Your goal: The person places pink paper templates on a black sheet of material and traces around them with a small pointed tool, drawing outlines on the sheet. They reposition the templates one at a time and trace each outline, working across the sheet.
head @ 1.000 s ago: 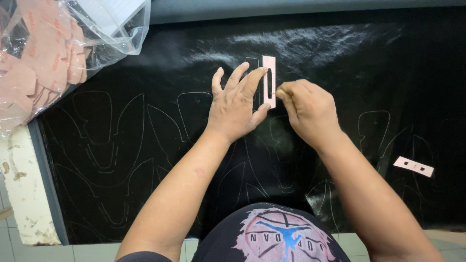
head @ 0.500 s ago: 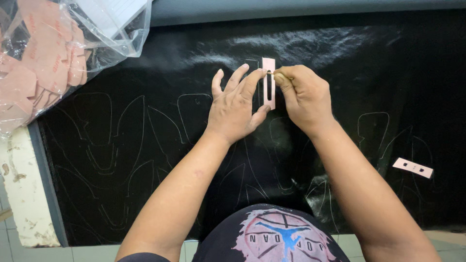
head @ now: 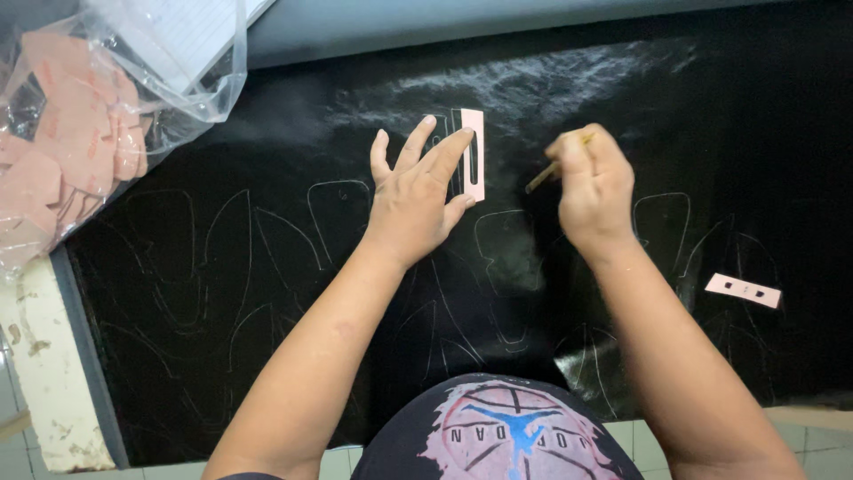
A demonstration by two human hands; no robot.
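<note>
L hand (head: 418,200): fingers flat, pins pink slotted template (head: 473,153) on black sheet (head: 267,267) so it can't shift | R hand (head: 591,182): closed grip on marking stick (head: 544,176), just right of template | spare template (head: 743,290) far right

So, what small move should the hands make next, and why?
Probably bring the right hand back to the pink template: its marking stick is lifted clear to the right, while the left hand presses the template flat on the black sheet.

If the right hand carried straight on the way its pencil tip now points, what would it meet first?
Probably the pink slotted template pinned by the left hand; the pencil in the right hand points left towards it across bare black sheet.
</note>
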